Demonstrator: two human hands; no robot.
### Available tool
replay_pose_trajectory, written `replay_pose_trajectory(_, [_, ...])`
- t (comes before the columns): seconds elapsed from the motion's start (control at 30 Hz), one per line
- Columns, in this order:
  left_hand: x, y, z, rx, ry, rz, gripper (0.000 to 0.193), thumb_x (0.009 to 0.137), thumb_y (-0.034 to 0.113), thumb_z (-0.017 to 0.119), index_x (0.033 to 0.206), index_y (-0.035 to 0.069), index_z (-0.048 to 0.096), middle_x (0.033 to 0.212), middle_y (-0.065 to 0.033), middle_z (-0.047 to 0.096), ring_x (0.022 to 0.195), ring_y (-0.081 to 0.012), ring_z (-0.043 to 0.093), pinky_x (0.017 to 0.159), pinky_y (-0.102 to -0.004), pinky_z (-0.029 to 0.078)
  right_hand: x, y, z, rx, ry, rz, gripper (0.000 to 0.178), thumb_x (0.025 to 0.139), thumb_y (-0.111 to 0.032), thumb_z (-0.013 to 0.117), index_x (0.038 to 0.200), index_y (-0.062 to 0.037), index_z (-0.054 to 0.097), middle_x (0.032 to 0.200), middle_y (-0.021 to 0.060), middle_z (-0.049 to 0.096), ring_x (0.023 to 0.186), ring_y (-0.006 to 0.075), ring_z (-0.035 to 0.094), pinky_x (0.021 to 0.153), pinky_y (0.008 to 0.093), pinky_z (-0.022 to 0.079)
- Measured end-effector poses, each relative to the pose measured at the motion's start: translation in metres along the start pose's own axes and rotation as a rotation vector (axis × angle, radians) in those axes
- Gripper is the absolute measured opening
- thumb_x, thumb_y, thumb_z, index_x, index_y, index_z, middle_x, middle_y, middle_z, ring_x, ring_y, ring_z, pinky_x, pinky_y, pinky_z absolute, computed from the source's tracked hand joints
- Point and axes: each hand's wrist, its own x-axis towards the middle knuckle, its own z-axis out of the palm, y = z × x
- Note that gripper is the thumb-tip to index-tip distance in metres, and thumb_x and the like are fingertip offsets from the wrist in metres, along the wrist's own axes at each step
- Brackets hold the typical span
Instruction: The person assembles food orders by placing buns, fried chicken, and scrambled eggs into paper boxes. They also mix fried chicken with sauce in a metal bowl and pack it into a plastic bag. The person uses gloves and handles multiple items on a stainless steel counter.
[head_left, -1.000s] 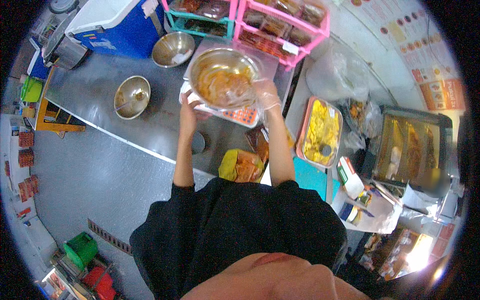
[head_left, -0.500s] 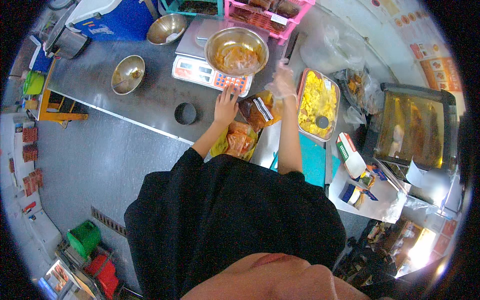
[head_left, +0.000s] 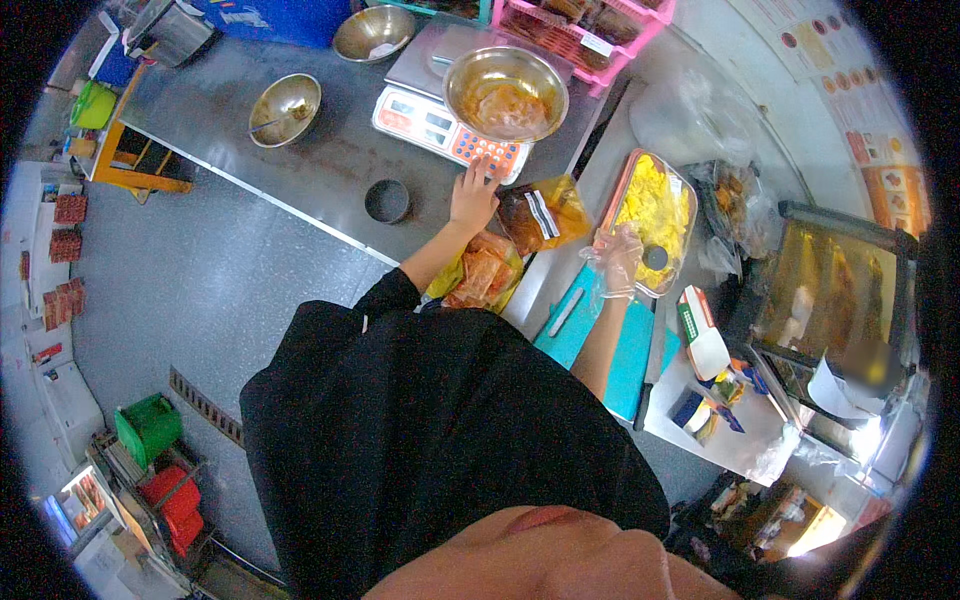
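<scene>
My left hand [head_left: 473, 200], bare, reaches over an electronic scale [head_left: 405, 112], its outstretched fingertips at the orange keypad. On the scale stands a metal bowl [head_left: 457, 96] holding a glossy orange-brown mass [head_left: 513, 108]. A clear plastic glove covers my right hand [head_left: 621, 262], which is over the near left edge of a tray [head_left: 607, 212] of yellow pieces [head_left: 655, 200]; its fingers look extended, and I see nothing held. Between the hands lie a labelled packet of brown-orange food [head_left: 540, 214] and an open yellow bag [head_left: 483, 272] with orange pieces in it.
A small dark round container [head_left: 387, 201] and another metal bowl [head_left: 285, 110] stand left of the scale. A teal cutting board [head_left: 630, 345], with a long knife [head_left: 651, 360] at its right edge, lies below the tray. Pink crates [head_left: 600, 65] stand behind. A glass-fronted cabinet [head_left: 830, 280] is at right.
My right hand has come down from beside the bowl to the tray's near left edge. My left hand stays at the keypad. The whole view has shifted slightly.
</scene>
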Motion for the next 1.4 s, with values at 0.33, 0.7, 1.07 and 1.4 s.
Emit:
replay_pose_trajectory(0.33, [0.000, 0.006, 0.004, 0.060, -0.057, -0.116, 0.071, 0.073, 0.020, 0.064, 0.138, 0.023, 0.036, 0.143, -0.0121, 0.027, 0.128, -0.0354, 0.032, 0.095, -0.0499, 0.040, -0.017, -0.021, -0.032, -0.105, -0.008, -0.043, 0.025, 0.088, -0.018, 0.056, 0.108, -0.0032, 0.057, 0.111, 0.0156, 0.055, 0.088, 0.0245, 0.057, 0.072, 0.0384, 0.049])
replay_pose_trajectory(0.7, [0.003, 0.015, 0.020, 0.092, -0.020, -0.127, 0.064, 0.072, 0.022, 0.066, 0.132, 0.022, 0.044, 0.139, -0.0112, 0.032, 0.122, -0.0325, 0.038, 0.094, -0.0450, 0.040, -0.044, 0.046, -0.101, -0.581, 0.125, -0.387, 0.050, 0.091, -0.045, 0.047, 0.110, 0.0021, 0.049, 0.085, 0.0140, 0.066, 0.060, 0.0188, 0.064, 0.043, 0.0287, 0.049])
replay_pose_trajectory(1.07, [0.114, 0.031, 0.070, -0.933, -0.076, 0.256, 0.031, 0.088, 0.018, 0.048, 0.116, 0.008, 0.054, 0.122, -0.0140, 0.056, 0.116, -0.0299, 0.051, 0.100, -0.0470, 0.038, -0.077, 0.021, -0.147, -0.803, 0.323, -0.350, 0.032, 0.086, -0.021, 0.056, 0.110, -0.0005, 0.052, 0.101, 0.0201, 0.059, 0.080, 0.0250, 0.062, 0.068, 0.0389, 0.050])
replay_pose_trajectory(1.4, [0.150, 0.098, 0.057, -1.734, 0.407, -0.370, 0.053, 0.093, 0.022, 0.050, 0.134, -0.005, 0.031, 0.133, -0.0226, 0.040, 0.119, -0.0349, 0.044, 0.098, -0.0419, 0.047, -0.141, 0.008, -0.343, -0.385, 0.582, -0.119, 0.044, 0.094, -0.040, 0.044, 0.102, 0.0018, 0.055, 0.081, 0.0122, 0.064, 0.062, 0.0182, 0.062, 0.061, 0.0335, 0.050])
